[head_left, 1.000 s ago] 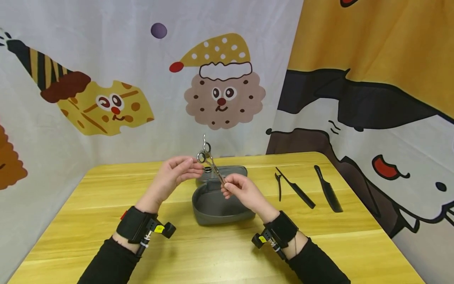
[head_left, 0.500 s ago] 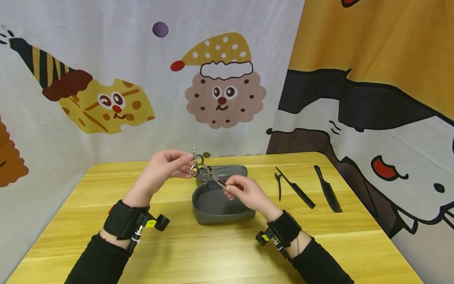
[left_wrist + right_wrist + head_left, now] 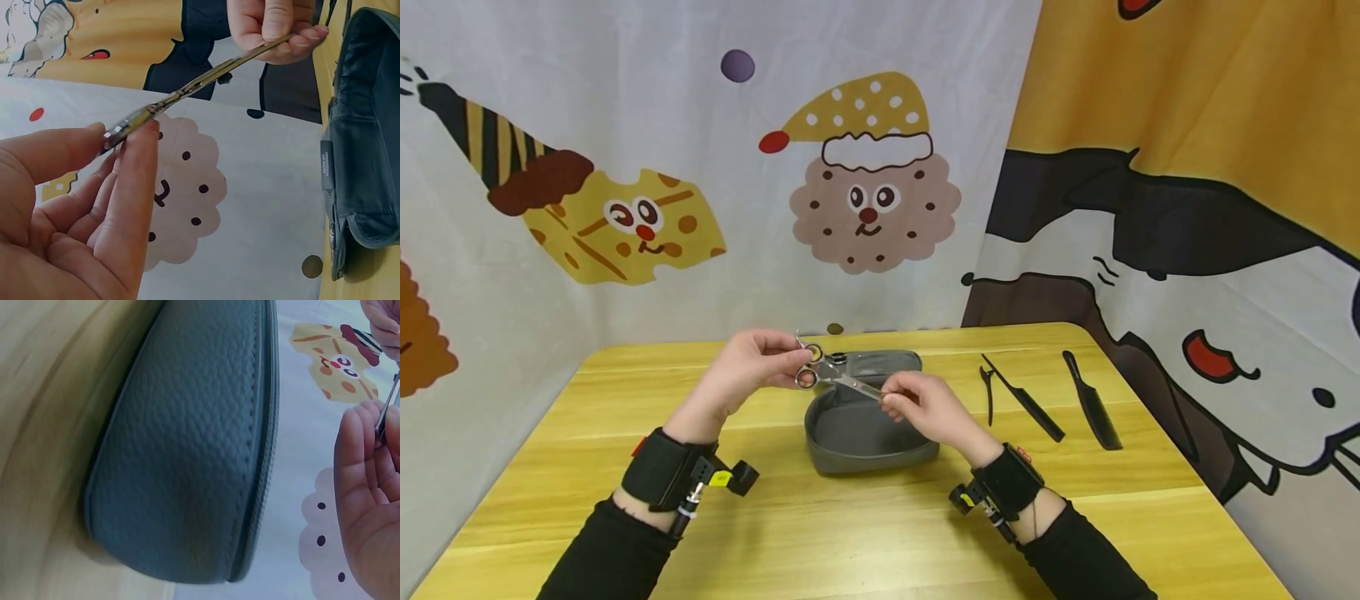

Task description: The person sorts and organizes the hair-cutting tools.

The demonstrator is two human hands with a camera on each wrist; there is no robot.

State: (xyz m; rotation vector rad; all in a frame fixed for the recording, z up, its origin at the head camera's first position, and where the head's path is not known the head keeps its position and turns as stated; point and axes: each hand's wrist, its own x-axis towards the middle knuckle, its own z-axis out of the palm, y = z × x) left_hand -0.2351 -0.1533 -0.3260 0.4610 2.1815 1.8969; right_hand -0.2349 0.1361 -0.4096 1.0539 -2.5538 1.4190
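A pair of silver hairdressing scissors (image 3: 859,386) is held in the air over a grey zippered case (image 3: 872,460), blades together and pointing right. My left hand (image 3: 737,375) pinches the handle end by the finger rings; in the left wrist view the thumb and fingers lie on either side of the scissors (image 3: 187,87). At the other end, my right hand (image 3: 928,406) pinches the blade tips, which its fingers hide. The case lies open, its lid (image 3: 891,362) folded back. Its textured side (image 3: 187,456) fills much of the right wrist view.
Right of the case lie a small black hair clip (image 3: 988,392), a thin black tail comb (image 3: 1033,408) and a wider black handled comb (image 3: 1093,404). The wooden table (image 3: 820,542) ends at a printed curtain (image 3: 737,208) behind.
The scissors have tipped from steep to nearly level, handles moving down and left. My left hand, earlier beside the rings, has taken hold of them. My right hand has shifted slightly right.
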